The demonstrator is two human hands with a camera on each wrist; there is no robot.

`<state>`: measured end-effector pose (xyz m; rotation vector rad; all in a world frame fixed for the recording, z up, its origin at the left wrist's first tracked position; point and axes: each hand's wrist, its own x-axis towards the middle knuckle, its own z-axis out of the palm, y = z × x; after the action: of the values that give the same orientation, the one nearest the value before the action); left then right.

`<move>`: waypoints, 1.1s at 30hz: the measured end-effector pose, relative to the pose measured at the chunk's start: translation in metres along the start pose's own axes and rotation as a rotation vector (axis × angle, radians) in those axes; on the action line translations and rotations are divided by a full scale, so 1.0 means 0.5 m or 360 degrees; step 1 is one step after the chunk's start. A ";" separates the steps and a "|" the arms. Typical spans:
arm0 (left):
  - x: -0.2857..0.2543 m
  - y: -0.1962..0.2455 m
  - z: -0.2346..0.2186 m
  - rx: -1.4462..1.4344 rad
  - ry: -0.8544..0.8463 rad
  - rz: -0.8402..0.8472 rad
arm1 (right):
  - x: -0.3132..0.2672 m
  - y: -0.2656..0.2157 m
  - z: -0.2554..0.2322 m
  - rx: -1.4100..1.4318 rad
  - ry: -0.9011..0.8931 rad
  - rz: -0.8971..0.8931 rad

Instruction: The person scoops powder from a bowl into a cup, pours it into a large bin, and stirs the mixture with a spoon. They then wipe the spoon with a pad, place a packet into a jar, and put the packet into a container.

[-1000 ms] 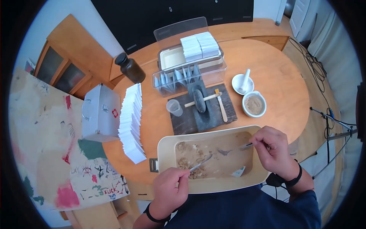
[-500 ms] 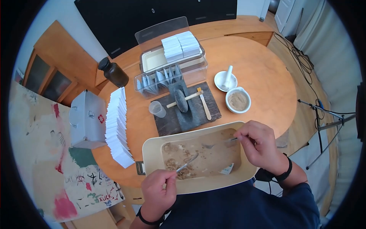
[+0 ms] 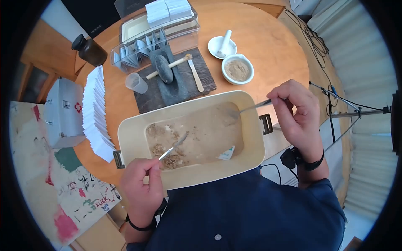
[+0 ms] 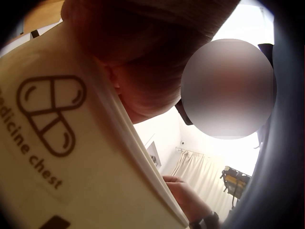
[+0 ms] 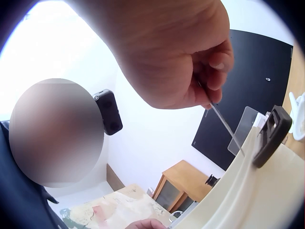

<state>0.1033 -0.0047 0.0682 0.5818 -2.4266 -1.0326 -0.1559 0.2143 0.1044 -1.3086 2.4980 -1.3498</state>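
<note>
Before the body, a cream plastic box (image 3: 140,125) holds pale brown powder (image 3: 209,129), with darker clumps (image 3: 167,157) at its left end. My left hand (image 3: 141,182), at the near left rim, pinches a slim metal spatula (image 3: 166,153) whose flattened tip points over the clumps. Above the right rim, my right hand (image 3: 296,111) pinches a second slim metal tool (image 3: 255,106). That tool's blurred tip reaches the powder at the far right. A small white packet (image 3: 226,153) with green print lies near the box's front wall. The left wrist view shows "medicine chest" lettering (image 4: 33,162).
Beyond the box are a dark board (image 3: 146,102) with a stone grinder (image 3: 164,69), a plastic cup (image 3: 136,83) and a brush (image 3: 195,76). A bowl of powder (image 3: 237,69) stands at the far right. Left are folded white papers (image 3: 95,117) and a metal case (image 3: 67,113).
The head view has tilted down, so the table items shift up and left. My right hand sits higher above the rim, showing more of its tool. Both hands keep their tools.
</note>
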 end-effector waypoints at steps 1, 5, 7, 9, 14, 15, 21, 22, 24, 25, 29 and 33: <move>-0.001 0.000 0.001 -0.0008 -0.0006 -0.0005 | 0.001 -0.004 0.005 -0.0146 0.0087 -0.0090; -0.003 -0.002 0.003 -0.0019 0.0005 -0.0026 | 0.000 -0.008 0.004 -0.0256 0.0102 -0.0190; -0.005 -0.001 0.001 -0.0013 0.0005 -0.0042 | 0.000 -0.009 0.008 -0.0286 0.0138 -0.0163; -0.003 0.000 0.000 0.0007 -0.0014 -0.0033 | 0.004 -0.011 0.006 -0.0317 0.0174 -0.0146; -0.002 0.000 0.000 -0.0001 -0.0009 -0.0024 | 0.003 -0.010 0.007 0.0137 0.0034 0.0010; -0.001 0.002 0.001 -0.0021 0.0005 -0.0018 | 0.002 -0.012 0.011 0.0139 0.0020 0.0019; -0.003 0.000 0.004 -0.0006 0.0034 -0.0013 | 0.017 -0.014 0.009 -0.0183 -0.0091 -0.0287; -0.004 -0.001 0.004 -0.0011 0.0034 -0.0017 | 0.021 -0.014 0.010 -0.0295 -0.0119 -0.0472; -0.005 -0.003 0.002 0.0015 0.0029 0.0003 | 0.024 -0.018 0.013 -0.0401 -0.0149 -0.0661; -0.005 -0.003 0.001 0.0017 0.0031 -0.0003 | 0.024 -0.022 0.014 -0.0472 -0.0137 -0.0755; -0.002 0.001 0.004 0.0007 0.0041 -0.0013 | 0.027 -0.023 0.022 -0.0636 -0.0112 -0.0919; -0.001 0.001 0.006 0.0002 0.0083 -0.0009 | 0.025 -0.015 0.035 -0.0740 -0.0168 -0.0982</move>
<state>0.1020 -0.0024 0.0663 0.6085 -2.3821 -1.0057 -0.1525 0.1916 0.1029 -2.3139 2.5245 -0.7066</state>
